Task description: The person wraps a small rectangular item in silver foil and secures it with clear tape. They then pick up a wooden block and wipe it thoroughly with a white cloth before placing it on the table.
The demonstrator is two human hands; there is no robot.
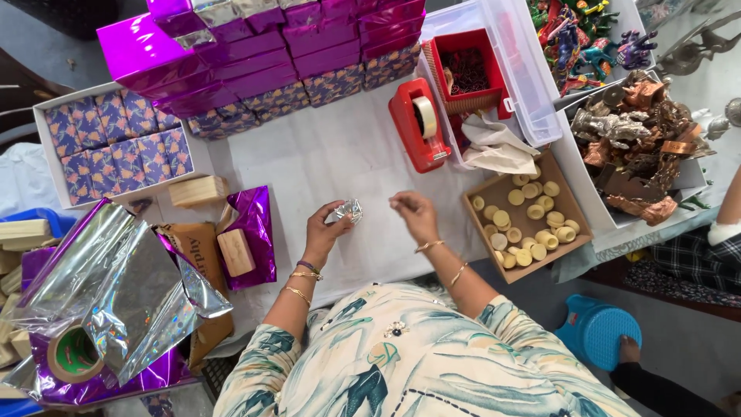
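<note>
Here, pinching a small silver foil-wrapped piece (349,210) in the left hand (324,228), fingertips closed narrowly round its lower edge, just above the white table cover (324,154), near the middle. Hovering just right of it, the right hand (413,215), fingers curled together as if nipping something tiny; cannot tell what, if anything, lies between them. Judging the piece light and crinkly: foil likely denting or tearing under a hard squeeze, slippery on its shiny face, so best gripping softly at the folded edges rather than across the middle.

Lying near left, loose silver and purple foil sheets (116,293) with a tape roll (75,357) among them, and a wooden block (235,252) resting on purple foil. Sitting near right, a cardboard tray (573,207) of small pale round pieces. Standing farther off, a red tape dispenser (418,123) beyond the hands, the closest thing in the way of a forward reach. Stacking up far left, purple wrapped boxes (255,46); far right, a heap of metal figurines (633,131).
</note>
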